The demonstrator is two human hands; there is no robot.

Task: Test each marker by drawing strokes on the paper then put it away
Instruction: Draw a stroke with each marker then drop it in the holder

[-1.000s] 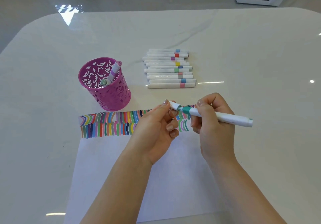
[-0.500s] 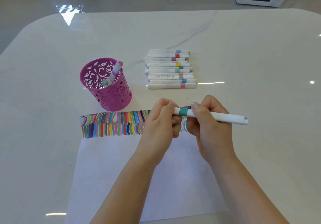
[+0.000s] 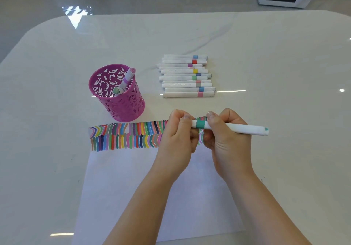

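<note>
— While both hands meet over the band of coloured strokes (image 3: pixel 125 136) at mid-frame, why is the teal-banded marker (image 3: pixel 237 128) held level rather than tip-down?

— It looks like cap work, not drawing. The left hand (image 3: pixel 176 140) has its fingers curled tight round the marker's left end and hides it. The right hand (image 3: pixel 226 142) grips the barrel just right of the teal band, fingers wrapped round it. A push or pull along the barrel needs a hold at both ends, so level makes sense.

— Cap going on or coming off?

— Cannot tell; the tip is hidden inside the left fist.

— Where is the marker itself?

— It is in the air just above the upper edge of the paper (image 3: pixel 133 187), its free end pointing toward the right of the frame.

— And the rest?

— The pink cut-out pen holder (image 3: pixel 125 104) stands just beyond the paper's upper edge, left of centre, with two markers (image 3: pixel 126 80) leaning in it. I'd judge those tested and put away. A row of capped markers (image 3: pixel 186 77) lies side by side above centre on the table (image 3: pixel 284 73), well apart from the hands, probably waiting their turn.

— Why that layout?

— The holder sits on the left hand's side, the row a forward reach away, and the blank lower sheet is free for strokes.
</note>
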